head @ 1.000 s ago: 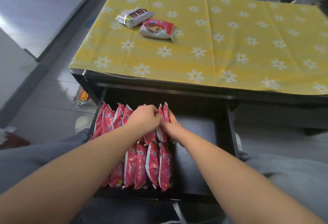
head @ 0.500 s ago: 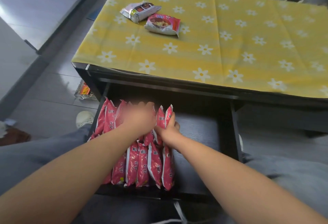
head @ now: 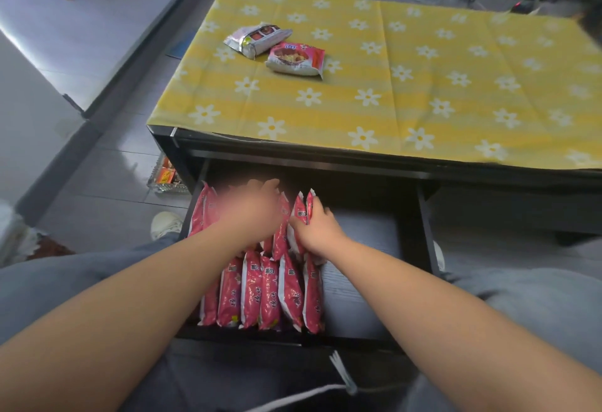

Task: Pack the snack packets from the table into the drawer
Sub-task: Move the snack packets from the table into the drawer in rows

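The black drawer (head: 424, 235) stands pulled out under the table (head: 423, 92), which has a yellow flowered cloth. Two rows of red snack packets (head: 270, 291) stand upright in its left half. My right hand (head: 317, 232) grips the rightmost upright packets (head: 301, 209) of the back row. Over the middle of that row hovers my left hand (head: 254, 209), blurred, with fingers stretched out and nothing in it. On the table's far left lie a silver packet (head: 257, 36) and a pink-and-white packet (head: 296, 59).
The drawer's right half shows bare grey floor (head: 361, 248). A glass tray of sweets (head: 164, 177) sits on the tiles left of the table, near a white shoe (head: 166, 224). My grey-trousered knees flank the drawer. Cables lie behind the table.
My left hand has let go of the back-row packets and lifted with fingers opening. The right hand stays on the row's right end. The camera has tilted up a little.
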The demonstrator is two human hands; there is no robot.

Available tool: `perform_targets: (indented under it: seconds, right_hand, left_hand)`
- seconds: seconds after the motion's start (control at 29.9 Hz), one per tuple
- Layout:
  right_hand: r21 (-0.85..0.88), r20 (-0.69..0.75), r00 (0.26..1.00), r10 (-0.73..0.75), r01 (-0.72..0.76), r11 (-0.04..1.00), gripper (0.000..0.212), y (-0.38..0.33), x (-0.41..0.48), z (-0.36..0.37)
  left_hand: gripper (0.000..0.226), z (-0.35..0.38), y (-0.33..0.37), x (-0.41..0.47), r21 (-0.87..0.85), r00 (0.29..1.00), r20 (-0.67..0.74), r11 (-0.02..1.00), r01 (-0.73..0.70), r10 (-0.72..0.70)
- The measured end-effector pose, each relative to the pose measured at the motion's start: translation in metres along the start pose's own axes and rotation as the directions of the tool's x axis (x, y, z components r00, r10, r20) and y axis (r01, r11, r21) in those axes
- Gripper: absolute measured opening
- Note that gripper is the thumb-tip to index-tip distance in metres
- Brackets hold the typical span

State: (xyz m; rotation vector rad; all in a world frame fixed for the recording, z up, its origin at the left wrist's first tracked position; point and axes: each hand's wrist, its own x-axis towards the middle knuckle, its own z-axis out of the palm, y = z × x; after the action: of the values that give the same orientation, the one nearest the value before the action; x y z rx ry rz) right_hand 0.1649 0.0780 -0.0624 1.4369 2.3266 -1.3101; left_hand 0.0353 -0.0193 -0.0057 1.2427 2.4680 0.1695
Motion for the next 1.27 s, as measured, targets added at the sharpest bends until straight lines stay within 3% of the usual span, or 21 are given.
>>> perform_targets:
  seconds: [0.3,0.57,0.77,0.97,1.27]
  right_hand:
    - [-0.276,-0.119,0.935,-0.334,0.292,0.916,0.073,-0.027,-0.029,-0.044]
    - [-0.354,-0.102,0.821,-0.562,0.499,0.791,0.066,-0.074,-0.024,-0.085]
    - [-0.384,-0.128,0.819,-0.560,0.480,0.789,0.062,-0.117,0.029,-0.121]
    - [-0.543,-0.176,0.851,-0.495,0.335,0.770,0.067,-0.150,0.108,-0.152]
    - [-0.587,-0.177,0.857,-0.484,0.303,0.751,0.075,-0.175,0.224,-0.177]
  left_hand:
    - [0.073,-0.039,0.009,-0.015,-0.008,0.994,-0.106,1.000,-0.019,0.018]
    - [0.072,-0.091,0.016,0.018,-0.144,0.975,-0.222,0.989,-0.032,-0.001]
    - [0.071,-0.122,0.013,0.067,-0.217,0.963,-0.267,0.976,-0.038,-0.022]
    - [0.068,-0.129,-0.001,0.110,-0.262,0.956,-0.273,0.965,0.030,-0.104]
    - [0.064,-0.131,-0.006,0.189,-0.191,0.945,-0.314,0.981,0.036,-0.095]
